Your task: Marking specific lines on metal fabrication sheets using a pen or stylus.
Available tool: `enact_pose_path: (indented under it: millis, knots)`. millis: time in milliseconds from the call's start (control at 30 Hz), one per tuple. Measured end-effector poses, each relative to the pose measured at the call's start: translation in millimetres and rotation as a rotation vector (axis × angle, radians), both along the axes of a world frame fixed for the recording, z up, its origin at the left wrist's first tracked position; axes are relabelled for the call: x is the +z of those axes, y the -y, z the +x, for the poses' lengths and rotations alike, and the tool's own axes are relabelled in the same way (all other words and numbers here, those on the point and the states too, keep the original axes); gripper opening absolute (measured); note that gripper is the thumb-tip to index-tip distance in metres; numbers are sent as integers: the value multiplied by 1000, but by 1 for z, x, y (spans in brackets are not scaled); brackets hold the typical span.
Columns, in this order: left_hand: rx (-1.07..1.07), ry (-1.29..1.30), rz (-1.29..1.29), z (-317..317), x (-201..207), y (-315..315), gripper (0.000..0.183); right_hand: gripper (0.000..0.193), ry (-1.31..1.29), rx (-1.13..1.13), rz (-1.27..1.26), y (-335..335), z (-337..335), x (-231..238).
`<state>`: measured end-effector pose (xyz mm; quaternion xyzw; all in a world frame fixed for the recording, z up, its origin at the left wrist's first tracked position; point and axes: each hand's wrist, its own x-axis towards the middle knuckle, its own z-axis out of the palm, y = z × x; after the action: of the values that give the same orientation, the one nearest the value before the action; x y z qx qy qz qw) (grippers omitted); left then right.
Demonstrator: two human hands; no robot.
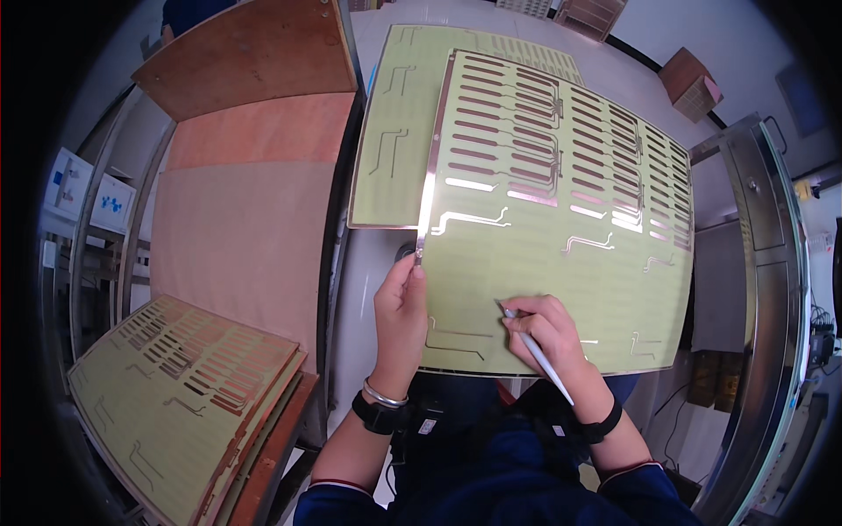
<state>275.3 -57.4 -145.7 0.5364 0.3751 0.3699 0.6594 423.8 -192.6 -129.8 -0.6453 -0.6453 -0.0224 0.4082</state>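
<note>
A large yellow-green sheet (561,219) with rows of shiny copper strips lies on the white table in front of me. My left hand (400,316) pinches a long thin copper strip (428,188) that runs up along the sheet's left edge. My right hand (544,331) grips a slim silver pen-like knife (535,351), its tip resting on the sheet's lower middle. A second, similar sheet (386,131) lies beneath and to the left of the top one.
A stack of like sheets (175,394) sits on boards at the lower left. Brown wooden boards (254,149) cover the left bench. A metal cabinet (754,263) stands to the right, and a small cardboard box (691,83) rests at the far right.
</note>
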Motion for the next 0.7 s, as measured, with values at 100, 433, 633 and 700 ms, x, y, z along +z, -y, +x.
enact_pose_path:
  millis: [100, 433, 633, 700]
  knots:
    - [-1, 1, 18, -2, -1, 0, 32, 20, 8, 28, -14, 1, -2, 2]
    - [-9, -1, 8, 0, 2, 1, 32, 20, -19, 18, -32, 1, -1, 3]
    - [-14, 0, 16, -1, 2, 1, 33, 20, -23, -10, -29, 0, -1, 2]
    - [-15, 2, 13, 0, 2, 1, 33, 20, -35, -28, -24, 1, 0, 2]
